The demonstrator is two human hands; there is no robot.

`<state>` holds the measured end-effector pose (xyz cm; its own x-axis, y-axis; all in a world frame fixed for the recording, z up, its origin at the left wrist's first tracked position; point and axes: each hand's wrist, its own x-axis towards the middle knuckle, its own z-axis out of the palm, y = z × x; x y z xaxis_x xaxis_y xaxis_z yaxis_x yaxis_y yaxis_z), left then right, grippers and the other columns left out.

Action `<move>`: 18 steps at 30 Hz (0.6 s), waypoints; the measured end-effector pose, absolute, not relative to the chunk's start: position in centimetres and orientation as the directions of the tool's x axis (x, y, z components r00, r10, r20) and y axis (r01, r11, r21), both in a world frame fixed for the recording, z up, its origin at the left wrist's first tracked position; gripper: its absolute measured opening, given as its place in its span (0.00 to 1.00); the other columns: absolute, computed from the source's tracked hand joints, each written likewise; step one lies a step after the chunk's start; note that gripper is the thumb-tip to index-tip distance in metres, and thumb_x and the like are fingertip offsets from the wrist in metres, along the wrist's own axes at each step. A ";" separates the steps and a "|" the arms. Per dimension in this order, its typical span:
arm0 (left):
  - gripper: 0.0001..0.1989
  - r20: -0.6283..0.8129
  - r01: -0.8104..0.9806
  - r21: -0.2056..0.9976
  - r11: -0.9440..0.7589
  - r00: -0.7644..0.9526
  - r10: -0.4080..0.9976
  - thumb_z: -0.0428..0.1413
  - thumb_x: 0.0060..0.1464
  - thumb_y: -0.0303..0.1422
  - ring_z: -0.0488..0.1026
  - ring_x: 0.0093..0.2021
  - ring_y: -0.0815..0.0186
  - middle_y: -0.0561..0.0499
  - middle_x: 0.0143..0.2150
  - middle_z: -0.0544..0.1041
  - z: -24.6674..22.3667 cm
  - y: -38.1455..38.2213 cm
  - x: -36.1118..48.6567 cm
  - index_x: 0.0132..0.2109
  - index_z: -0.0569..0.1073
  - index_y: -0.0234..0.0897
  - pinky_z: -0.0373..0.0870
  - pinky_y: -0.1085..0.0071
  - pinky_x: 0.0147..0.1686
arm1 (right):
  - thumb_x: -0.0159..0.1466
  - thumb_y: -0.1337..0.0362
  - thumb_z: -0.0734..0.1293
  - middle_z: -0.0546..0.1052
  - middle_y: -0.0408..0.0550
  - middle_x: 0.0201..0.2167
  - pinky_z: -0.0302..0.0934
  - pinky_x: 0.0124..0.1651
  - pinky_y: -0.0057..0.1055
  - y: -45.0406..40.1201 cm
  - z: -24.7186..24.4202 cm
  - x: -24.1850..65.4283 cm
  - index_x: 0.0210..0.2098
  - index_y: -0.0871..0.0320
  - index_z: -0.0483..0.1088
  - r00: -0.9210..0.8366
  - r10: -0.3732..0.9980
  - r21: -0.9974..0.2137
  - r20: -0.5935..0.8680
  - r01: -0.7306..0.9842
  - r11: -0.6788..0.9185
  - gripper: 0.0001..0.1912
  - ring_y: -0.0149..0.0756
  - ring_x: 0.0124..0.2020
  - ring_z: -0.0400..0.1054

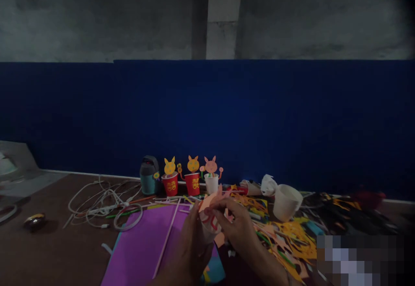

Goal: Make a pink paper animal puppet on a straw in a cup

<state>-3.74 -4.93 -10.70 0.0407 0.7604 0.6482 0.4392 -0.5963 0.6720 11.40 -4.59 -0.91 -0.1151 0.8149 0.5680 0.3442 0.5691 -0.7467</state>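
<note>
My left hand (189,245) is wrapped round a white paper cup (210,234) with a red mark on its side. A pink paper cutout (209,200) with pointed tips stands at the mouth of this cup. Thumb and fingers of my right hand (238,225) pinch at the cutout by the rim, and they cover part of it. Behind the hands stand two red cups (170,185) with yellow paper animal heads (170,166), and a white cup (212,184) with a pink animal head (210,166).
Purple sheets (142,238) lie under and left of my hands, with a thin stick (167,238) across them. White cables (100,204) and a teal-dark container (149,178) are further left. Right are paper scraps (292,238) and a large white cup (287,204). A blue partition (207,113) rises behind.
</note>
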 end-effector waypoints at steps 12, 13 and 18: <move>0.44 0.635 0.457 0.575 -0.679 0.275 0.722 0.56 0.52 0.30 0.56 0.64 0.49 0.41 0.67 0.56 -10.1 -6.3 -4.9 0.69 0.39 0.44 0.62 0.52 0.58 | 0.59 0.66 0.65 0.78 0.46 0.30 0.61 0.36 0.30 -4.2 -1.4 11.5 0.31 0.55 0.76 -0.087 0.854 -0.779 0.513 0.370 0.506 0.06 0.37 0.31 0.69; 0.44 0.642 0.460 0.574 -0.677 0.261 0.721 0.57 0.52 0.31 0.57 0.64 0.49 0.41 0.66 0.58 -9.9 -6.4 -4.8 0.68 0.40 0.45 0.63 0.53 0.57 | 0.59 0.67 0.65 0.78 0.46 0.30 0.61 0.36 0.30 -4.2 -1.3 11.5 0.31 0.55 0.75 -0.083 0.854 -0.778 0.513 0.375 0.504 0.07 0.37 0.31 0.69; 0.45 0.680 0.468 0.539 -0.700 0.249 0.690 0.58 0.50 0.29 0.60 0.63 0.48 0.42 0.66 0.59 -9.2 -6.8 -4.5 0.68 0.42 0.46 0.65 0.53 0.56 | 0.57 0.68 0.65 0.78 0.46 0.27 0.61 0.34 0.30 -4.1 -1.2 11.3 0.28 0.55 0.75 -0.053 0.865 -0.785 0.498 0.396 0.476 0.06 0.37 0.29 0.69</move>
<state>-4.51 -6.85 -9.24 0.2489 0.6900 0.6796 0.4678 -0.7001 0.5395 11.34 -4.15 -1.17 -0.0529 0.8655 0.4981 0.3963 0.4761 -0.7851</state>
